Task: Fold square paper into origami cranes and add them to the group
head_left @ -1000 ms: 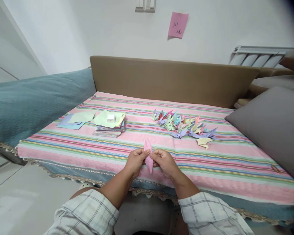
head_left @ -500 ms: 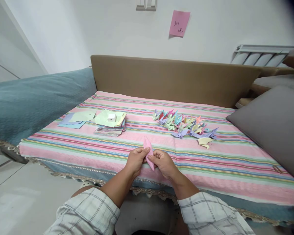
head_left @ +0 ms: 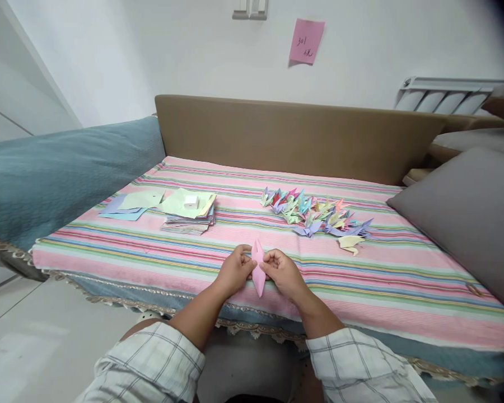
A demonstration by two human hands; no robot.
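Observation:
Between my two hands is a folded piece of pink origami paper [head_left: 259,275], a narrow diamond shape with pointed ends, held nearly upright over the near part of the striped cloth [head_left: 159,285]. My left hand [head_left: 236,271] pinches its left edge between thumb and fingers. On the opposite edge, my right hand [head_left: 283,273] grips it the same way. The fingertips behind the paper are partly hidden. Beyond my right hand lies a group of many-coloured paper cranes [head_left: 304,210], with a pale yellow crane [head_left: 351,244] nearest to me.
A stack of paper sheets [head_left: 189,223] with a small white box [head_left: 191,202] on top stands left of centre. Loose sheets [head_left: 126,205] lie beside it. A grey cushion [head_left: 470,212] is at the right, and a brown backrest [head_left: 285,134] runs along the back.
The pink paper has turned from a leftward tilt to nearly upright and moved slightly down. Both hands have shifted their grip to its side edges.

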